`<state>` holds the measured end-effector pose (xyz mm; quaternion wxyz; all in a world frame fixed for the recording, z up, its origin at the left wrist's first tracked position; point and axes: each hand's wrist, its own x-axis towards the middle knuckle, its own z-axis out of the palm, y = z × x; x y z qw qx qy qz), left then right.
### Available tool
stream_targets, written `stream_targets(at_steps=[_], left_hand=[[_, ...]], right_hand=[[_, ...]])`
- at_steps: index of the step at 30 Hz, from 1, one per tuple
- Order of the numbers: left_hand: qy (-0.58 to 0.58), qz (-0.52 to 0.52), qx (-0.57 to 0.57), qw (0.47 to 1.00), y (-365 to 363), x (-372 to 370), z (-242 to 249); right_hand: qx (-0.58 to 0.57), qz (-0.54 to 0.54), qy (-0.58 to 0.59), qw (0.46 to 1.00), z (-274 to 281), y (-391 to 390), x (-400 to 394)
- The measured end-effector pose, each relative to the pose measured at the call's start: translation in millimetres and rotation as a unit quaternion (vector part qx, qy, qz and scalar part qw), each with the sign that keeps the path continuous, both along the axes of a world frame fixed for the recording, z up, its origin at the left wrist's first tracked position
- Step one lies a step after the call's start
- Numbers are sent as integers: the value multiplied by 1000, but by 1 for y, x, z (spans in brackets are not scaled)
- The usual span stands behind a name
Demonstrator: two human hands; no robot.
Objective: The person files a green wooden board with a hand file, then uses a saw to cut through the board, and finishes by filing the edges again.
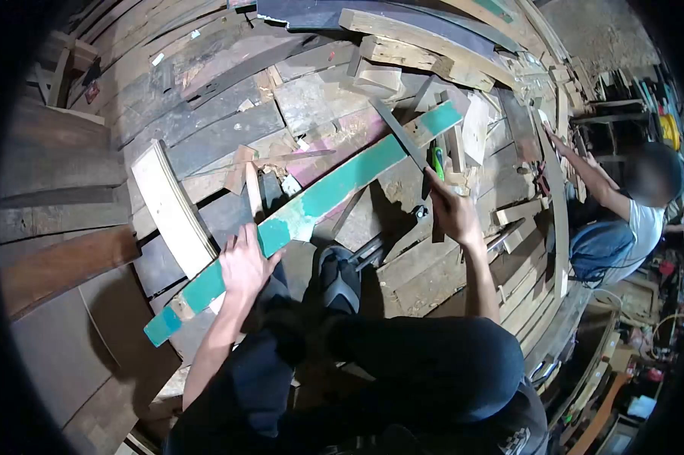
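Observation:
A long wooden plank (342, 180) with patchy green paint lies diagonally in front of me. My left hand (243, 262) is wrapped over its nearer part, fingers on top and thumb along the edge. In my right hand (452, 208) is a long flat metal blade (399, 135), its handle hidden in my closed fingers. The blade crosses the plank near its far end, where the green paint is broken by bare wood. Just beside the right hand is a bright green handled tool (438, 158). My shoe (340, 280) shows close to the plank's near edge.
A curved pale board (171, 208) lies to the left. Wooden offcuts (402, 57) are piled at the back, and a thin pointed strip (300, 156) lies beyond the plank. At right, another person (622, 205) crouches by a long upright board (555, 212).

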<state>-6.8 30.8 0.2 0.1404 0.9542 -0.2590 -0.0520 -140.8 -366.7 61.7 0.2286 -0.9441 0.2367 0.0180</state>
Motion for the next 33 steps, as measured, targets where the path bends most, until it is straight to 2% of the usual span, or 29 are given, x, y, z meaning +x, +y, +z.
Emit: stream_targets(at_steps=[5,8,12,15,17,20,22,25,28,30,33], left_hand=[[4,-4,16,1000,3,-2,-7],[-1,2,1,1000,1,-3,-10],[-3,4,-10,1000,0,1,-2],[5,8,0,1000,-2,0,0],[-7,1,-1,1000,-1,-2,-3],[5,-1,20,1000,3,-3,-9],[23,5,21,999,2,-5,-6],[0,3,-3,1000,2,-2,-7],[-14,5,-5,1000,1,-3,-6],[-21,7,-1,1000,0,-5,-6],[-15,3,9,1000,0,-6,-5]], right_hand=[[-9,-8,-17,1000,12,6,-72],[-3,-30,15,999,26,10,-83],[-5,-12,14,1000,19,5,-41],[9,49,-60,997,8,-4,0],[25,20,-50,998,6,-2,-5],[40,-56,26,997,16,8,-35],[-2,3,-49,999,15,8,-73],[-24,-16,-1,1000,20,15,-94],[15,16,-38,999,12,10,-61],[15,-31,26,999,8,9,-21],[-2,9,-17,1000,-7,2,4]])
